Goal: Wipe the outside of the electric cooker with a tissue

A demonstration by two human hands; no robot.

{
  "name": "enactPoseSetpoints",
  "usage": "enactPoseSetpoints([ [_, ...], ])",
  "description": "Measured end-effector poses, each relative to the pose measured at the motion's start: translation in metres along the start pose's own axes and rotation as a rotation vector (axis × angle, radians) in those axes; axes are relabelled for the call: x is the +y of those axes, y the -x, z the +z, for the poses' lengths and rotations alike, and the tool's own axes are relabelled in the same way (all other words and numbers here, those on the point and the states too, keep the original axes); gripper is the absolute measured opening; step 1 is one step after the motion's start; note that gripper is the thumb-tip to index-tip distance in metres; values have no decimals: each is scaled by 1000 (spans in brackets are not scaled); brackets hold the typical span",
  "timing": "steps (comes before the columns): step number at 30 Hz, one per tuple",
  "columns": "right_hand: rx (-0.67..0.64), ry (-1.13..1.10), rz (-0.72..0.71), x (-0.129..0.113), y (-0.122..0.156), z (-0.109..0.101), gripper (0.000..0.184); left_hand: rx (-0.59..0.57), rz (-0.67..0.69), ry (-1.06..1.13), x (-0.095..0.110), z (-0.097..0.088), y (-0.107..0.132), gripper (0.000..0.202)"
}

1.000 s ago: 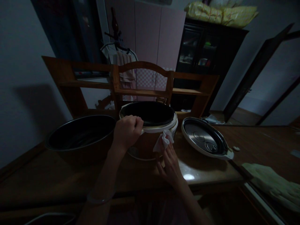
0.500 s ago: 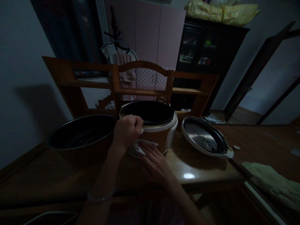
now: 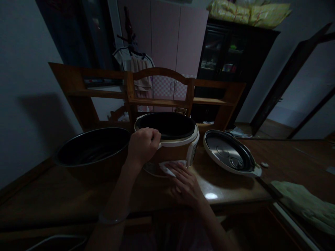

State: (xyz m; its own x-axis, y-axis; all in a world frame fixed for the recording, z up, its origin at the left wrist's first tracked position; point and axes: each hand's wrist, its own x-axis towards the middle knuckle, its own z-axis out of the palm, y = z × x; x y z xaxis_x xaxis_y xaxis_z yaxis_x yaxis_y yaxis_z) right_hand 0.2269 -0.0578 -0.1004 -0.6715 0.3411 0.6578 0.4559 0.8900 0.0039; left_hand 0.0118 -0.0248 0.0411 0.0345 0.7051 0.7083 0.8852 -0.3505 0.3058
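A rice cooker [image 3: 174,152] with a pale rim and a brownish body stands on the table in front of me, its top uncovered and its inside dark. My left hand [image 3: 143,144] is closed over the cooker's left front rim, fingers curled. Low on the cooker's front, my right hand [image 3: 186,184] presses a crumpled white cloth [image 3: 167,168] against the wall under its fingers. To the left sits a wide dark inner pot [image 3: 91,163]. The round lid [image 3: 227,152] lies at the right with its metal underside up.
The glossy wooden table [image 3: 217,186] has a wooden shelf rack [image 3: 159,101] along its back. A small white piece [image 3: 264,164] is by the lid. Pale green fabric [image 3: 300,202] lies at the lower right.
My right hand and the cloth have slid to the right along the cooker's lower front. The left hand stays on the rim.
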Motion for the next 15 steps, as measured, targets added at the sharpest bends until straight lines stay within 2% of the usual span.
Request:
enactPoseSetpoints([
  [9,104,63,109,13,22,-11,73,-4,4,-11,0,0,0,44],
  [15,173,60,137,14,28,-7,72,5,13,-18,-1,1,0,45],
])
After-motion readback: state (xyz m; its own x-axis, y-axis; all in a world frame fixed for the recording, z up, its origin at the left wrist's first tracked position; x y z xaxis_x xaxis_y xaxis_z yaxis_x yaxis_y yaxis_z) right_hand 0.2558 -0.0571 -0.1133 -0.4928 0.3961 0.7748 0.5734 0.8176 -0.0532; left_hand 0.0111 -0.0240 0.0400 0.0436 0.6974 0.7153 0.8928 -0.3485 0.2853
